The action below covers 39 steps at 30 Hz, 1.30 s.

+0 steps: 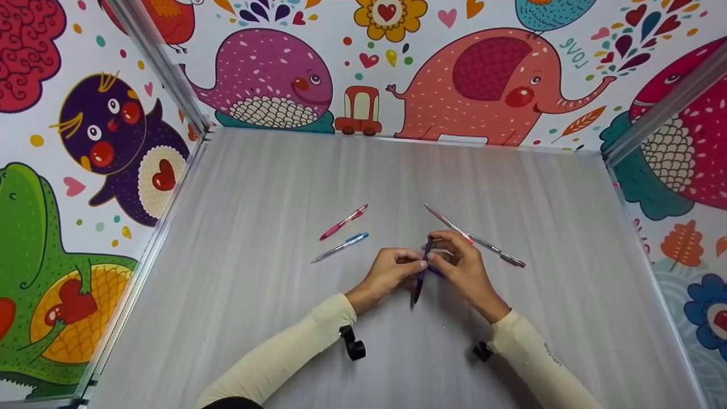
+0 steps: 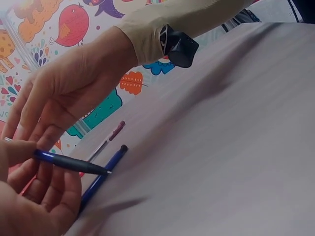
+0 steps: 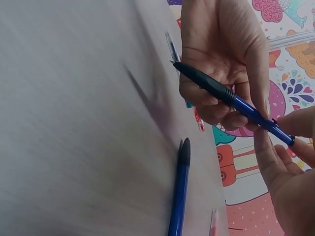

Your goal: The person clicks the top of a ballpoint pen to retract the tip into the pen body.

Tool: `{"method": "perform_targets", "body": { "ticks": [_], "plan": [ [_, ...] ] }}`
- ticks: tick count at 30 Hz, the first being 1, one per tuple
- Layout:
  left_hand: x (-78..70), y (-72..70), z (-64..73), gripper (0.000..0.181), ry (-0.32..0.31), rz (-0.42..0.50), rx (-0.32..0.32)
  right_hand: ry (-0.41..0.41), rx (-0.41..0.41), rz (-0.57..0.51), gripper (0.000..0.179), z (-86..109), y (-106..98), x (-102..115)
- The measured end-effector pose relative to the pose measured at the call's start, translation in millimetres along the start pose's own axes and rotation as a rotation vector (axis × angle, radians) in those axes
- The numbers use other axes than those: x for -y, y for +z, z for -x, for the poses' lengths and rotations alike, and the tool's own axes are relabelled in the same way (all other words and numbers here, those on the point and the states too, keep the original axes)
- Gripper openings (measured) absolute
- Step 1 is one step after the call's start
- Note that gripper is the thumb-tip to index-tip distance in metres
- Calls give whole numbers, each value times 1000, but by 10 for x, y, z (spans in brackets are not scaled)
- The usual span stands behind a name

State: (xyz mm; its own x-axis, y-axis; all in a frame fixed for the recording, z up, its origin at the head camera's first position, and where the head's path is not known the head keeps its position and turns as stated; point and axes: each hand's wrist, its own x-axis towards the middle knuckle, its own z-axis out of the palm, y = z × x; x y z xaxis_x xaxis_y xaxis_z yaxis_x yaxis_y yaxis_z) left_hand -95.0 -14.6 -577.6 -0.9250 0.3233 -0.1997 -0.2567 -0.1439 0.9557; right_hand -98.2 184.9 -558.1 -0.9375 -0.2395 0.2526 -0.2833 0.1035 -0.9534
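A blue ballpoint pen [image 3: 246, 109] with a black grip is held up off the table between both hands. My left hand [image 1: 392, 271] pinches it near the middle of its barrel, between thumb and fingers. My right hand [image 1: 463, 267] pinches its clip end with thumb and finger. The pen's metal tip sticks out and points towards my body in the head view. Below the hands, a second blue pen [image 3: 179, 196] lies on the table; in the head view the hands mostly hide it.
A pink pen [image 1: 343, 222] and a light-blue clear pen [image 1: 341, 247] lie left of the hands. Right of them lie a clear pen with a red grip [image 1: 446, 220] and a clear pen with a maroon end [image 1: 500, 253]. Printed panels wall the grey table [image 1: 255, 187].
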Motion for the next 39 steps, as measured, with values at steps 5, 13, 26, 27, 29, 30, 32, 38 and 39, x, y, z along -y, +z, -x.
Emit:
{"method": "perform_targets", "body": {
  "ticks": [5, 13, 26, 27, 29, 30, 32, 38, 39],
  "plan": [
    [16, -4, 11, 11, -36, 92, 22, 1, 10, -14, 44, -3, 8, -1],
    [29, 26, 35, 7, -82, 166, 16, 40, 14, -30, 43, 2, -2, 13],
    [-11, 88, 79, 9, -81, 196, -20, 125, -1, -58, 38, -32, -30, 42],
    [-13, 88, 80, 9, -81, 197, -21, 127, -2, -60, 38, -32, -30, 44],
    [-18, 87, 82, 9, -83, 194, -23, 129, -5, -63, 38, -34, -29, 40],
    [-20, 85, 84, 9, -83, 191, -24, 131, -7, -62, 37, -35, -29, 39],
    [-25, 82, 86, 9, -85, 183, -26, 138, -11, -61, 37, -36, -27, 37],
    [-56, 74, 86, 14, -77, 163, -24, 168, -25, -50, 36, -44, -25, 59],
    [-62, 73, 85, 15, -75, 161, -25, 173, -25, -52, 36, -49, -24, 68]
  ]
}}
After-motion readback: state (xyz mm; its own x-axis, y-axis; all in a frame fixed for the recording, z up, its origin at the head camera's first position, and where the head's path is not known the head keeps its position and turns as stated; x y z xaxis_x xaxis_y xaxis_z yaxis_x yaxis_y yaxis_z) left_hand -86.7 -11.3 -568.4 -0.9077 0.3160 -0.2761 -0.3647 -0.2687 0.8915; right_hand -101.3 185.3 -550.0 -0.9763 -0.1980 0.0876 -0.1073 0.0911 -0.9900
